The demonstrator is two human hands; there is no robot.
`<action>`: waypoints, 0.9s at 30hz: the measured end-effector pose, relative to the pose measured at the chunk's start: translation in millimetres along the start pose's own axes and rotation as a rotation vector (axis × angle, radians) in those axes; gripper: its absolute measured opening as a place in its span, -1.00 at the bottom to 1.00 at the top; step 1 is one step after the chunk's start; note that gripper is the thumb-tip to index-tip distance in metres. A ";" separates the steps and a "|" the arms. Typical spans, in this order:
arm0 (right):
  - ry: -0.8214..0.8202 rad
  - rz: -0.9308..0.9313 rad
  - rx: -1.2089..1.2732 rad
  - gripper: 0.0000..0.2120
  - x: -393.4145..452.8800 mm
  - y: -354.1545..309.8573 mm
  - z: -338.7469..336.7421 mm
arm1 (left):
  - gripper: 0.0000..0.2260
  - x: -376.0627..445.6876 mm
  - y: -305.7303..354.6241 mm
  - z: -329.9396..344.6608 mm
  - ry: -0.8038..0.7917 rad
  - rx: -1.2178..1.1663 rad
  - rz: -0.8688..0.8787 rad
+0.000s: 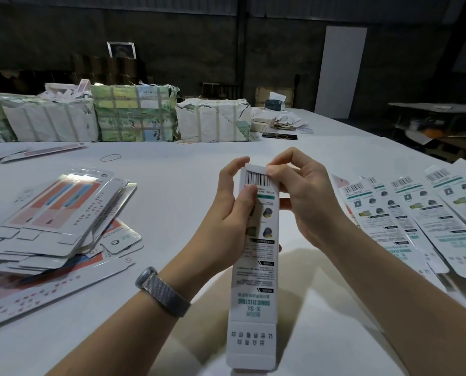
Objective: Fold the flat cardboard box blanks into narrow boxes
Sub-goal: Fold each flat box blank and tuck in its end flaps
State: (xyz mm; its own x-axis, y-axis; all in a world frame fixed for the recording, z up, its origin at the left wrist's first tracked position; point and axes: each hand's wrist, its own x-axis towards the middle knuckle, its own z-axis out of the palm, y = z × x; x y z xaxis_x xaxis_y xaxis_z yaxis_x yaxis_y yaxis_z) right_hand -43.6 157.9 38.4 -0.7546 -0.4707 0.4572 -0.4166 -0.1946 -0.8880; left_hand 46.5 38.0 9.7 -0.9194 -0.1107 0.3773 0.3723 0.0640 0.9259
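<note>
A long narrow white box [253,280] with a barcode, green stripe and printed text is held up over the white table [172,185], its far end pointing away from me. My left hand [226,210] grips its upper part, thumb on the printed face just below the barcode. My right hand [299,194] pinches the flap at the far end, thumb and fingertips curled on it. The near end flap hangs open toward me. A heap of flat blanks [61,218] lies at the left. A row of folded boxes [413,213] lies at the right.
Strapped paper bundles [134,115] line the far side of the table. A red rubber band [110,157] lies on the cloth between them and me. A dark phone [280,136] and loose scraps sit at the back right. The table edge runs along the right.
</note>
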 end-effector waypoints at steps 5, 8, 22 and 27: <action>-0.034 0.036 -0.030 -0.91 2.1 -6.2 -5.6 | -0.66 -1.9 0.5 1.7 -0.038 -0.015 -0.006; -0.074 0.075 -0.010 -0.92 2.6 -9.4 -8.5 | -0.65 -1.9 1.2 0.1 -0.037 0.019 -0.017; 0.055 0.130 -0.067 -0.71 2.2 -15.8 -8.2 | -0.61 -2.2 2.4 1.0 -0.118 -0.062 -0.089; 0.045 0.172 -0.047 -0.66 2.6 -17.8 -11.0 | -0.49 -3.8 2.7 0.6 -0.136 -0.088 -0.134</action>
State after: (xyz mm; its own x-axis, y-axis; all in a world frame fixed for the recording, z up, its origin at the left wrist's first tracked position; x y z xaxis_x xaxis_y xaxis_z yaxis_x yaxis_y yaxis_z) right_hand -43.7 169.6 55.9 -0.8386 -0.4540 0.3012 -0.3015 -0.0737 -0.9506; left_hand 51.0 39.2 10.8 -0.9678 0.0230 0.2506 0.2499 -0.0296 0.9678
